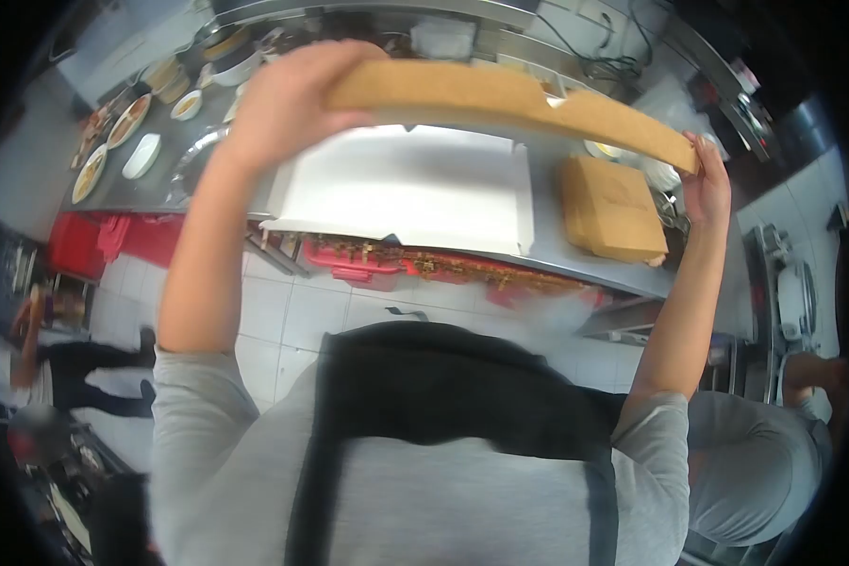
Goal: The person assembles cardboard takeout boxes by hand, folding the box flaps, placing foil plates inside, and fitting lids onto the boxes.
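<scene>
The long brown cardboard piece point(443, 87) is raised above the desk point(549, 212), spanning from the left hand point(297, 99) to the right hand point(708, 189). It looks gently bowed, its right end lower in view, with a small notch along its upper edge.

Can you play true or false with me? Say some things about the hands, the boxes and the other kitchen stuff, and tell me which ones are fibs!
1. The left hand and right hand both hold the long cardboard. True.
2. The brown box is left of the white tray. False: it is on the tray's right.
3. There is a red bin lower than the tabletop. True.
4. The apron is bright green. False: it is black.
5. The long cardboard lies flat on the floor. False: the hands hold it up.
</scene>
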`<state>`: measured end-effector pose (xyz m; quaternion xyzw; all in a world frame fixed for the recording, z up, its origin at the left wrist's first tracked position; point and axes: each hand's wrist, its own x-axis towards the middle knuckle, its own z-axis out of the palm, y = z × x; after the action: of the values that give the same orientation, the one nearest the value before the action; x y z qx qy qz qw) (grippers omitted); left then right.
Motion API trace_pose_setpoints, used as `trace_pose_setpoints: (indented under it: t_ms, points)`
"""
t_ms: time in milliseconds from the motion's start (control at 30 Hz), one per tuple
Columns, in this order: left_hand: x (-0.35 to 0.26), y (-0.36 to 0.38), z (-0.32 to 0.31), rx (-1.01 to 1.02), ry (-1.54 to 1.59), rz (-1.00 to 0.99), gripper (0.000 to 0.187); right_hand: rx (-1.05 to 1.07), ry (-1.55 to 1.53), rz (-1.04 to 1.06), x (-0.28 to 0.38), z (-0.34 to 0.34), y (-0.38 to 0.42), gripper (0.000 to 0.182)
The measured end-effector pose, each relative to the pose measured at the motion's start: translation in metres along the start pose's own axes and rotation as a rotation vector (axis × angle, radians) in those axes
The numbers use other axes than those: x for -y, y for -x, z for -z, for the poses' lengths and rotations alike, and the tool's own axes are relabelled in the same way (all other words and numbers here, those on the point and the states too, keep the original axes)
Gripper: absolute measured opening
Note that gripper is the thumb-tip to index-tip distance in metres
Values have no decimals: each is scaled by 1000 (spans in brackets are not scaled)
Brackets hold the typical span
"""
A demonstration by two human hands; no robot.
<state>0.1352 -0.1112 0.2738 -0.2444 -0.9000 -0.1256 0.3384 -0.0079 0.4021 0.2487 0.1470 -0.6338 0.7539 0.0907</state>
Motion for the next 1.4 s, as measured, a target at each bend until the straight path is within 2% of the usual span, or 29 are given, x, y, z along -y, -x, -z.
trace_pose_setpoints:
  t_ms: [33, 100, 133, 167, 200, 233, 267, 333, 400, 433, 467, 500, 533, 567, 600, 667, 733, 767, 867, 967, 1067, 1167, 1267, 1367, 1400]
  points:
    - [-12, 13, 6, -27, -73, -64, 59, -3, -14, 40, -15, -9, -9, 21]
    - [-57, 43, -8, 120, -259, 105, 55, -117, -13, 21, -43, -45, -11, 42]
    - [-76, 59, -29, 43, -278, 95, 54, -135, -35, -5, -67, -56, -12, 50]
    - [-94, 65, -39, 161, -60, 165, 59, -159, -53, -34, -92, -67, -10, 58]
    - [-105, 66, -57, 218, 13, 169, 61, -205, -11, -139, -116, -78, -5, 68]
    - [-111, 68, -77, 274, 92, 170, 63, -241, -41, -254, -133, -98, 12, 68]
    - [-111, 72, -96, 218, 187, 177, 63, -177, -59, -347, -168, -99, 22, 70]
    - [-99, 81, -127, 91, 374, 179, 66, -204, -55, -447, -195, -137, 65, 69]
    - [-59, 93, -126, 87, 266, 192, 61, -282, -85, -514, -223, -155, 96, 64]
    - [-31, 103, -119, 63, 176, 241, 55, -281, -45, -474, -237, -158, 109, 63]
    - [5, 118, -114, 68, 91, 325, 43, -281, -4, -432, -248, -160, 121, 61]
    - [50, 136, -114, -28, 115, 465, 33, -283, 36, -388, -254, -163, 129, 60]
    - [98, 156, -107, -51, -35, 493, 26, -281, 96, -386, -256, -167, 135, 56]
    - [131, 168, -84, 100, -123, 595, 31, -249, 135, -408, -255, -170, 140, 57]
    - [172, 192, -75, 124, -154, 690, 33, -217, 174, -428, -250, -174, 143, 58]
    - [221, 218, -50, 328, -280, 834, 33, -165, 227, -480, -240, -186, 145, 61]
    - [269, 258, -48, 368, -274, 772, 34, -127, 258, -548, -232, -202, 145, 64]
    - [287, 267, -50, 385, -272, 740, 34, -139, 299, -556, -234, -207, 143, 66]
    - [294, 264, -38, 608, 29, 918, 35, -158, 384, -576, -233, -215, 135, 69]
    - [305, 266, -31, 651, 149, 938, 36, -117, 450, -571, -250, -195, 129, 67]
    - [317, 264, -22, 667, 352, 1168, 34, -205, 312, -620, -250, -197, 128, 60]
    - [334, 270, -21, 674, 255, 920, 30, -241, 225, -622, -257, -193, 125, 56]
    - [336, 260, -12, 709, 302, 869, 29, -265, 219, -612, -257, -195, 128, 55]
    - [359, 280, -23, 589, 335, 733, 21, -283, 234, -606, -256, -200, 128, 56]
    - [363, 281, -21, 591, 255, 710, 20, -304, 273, -606, -254, -203, 128, 56]
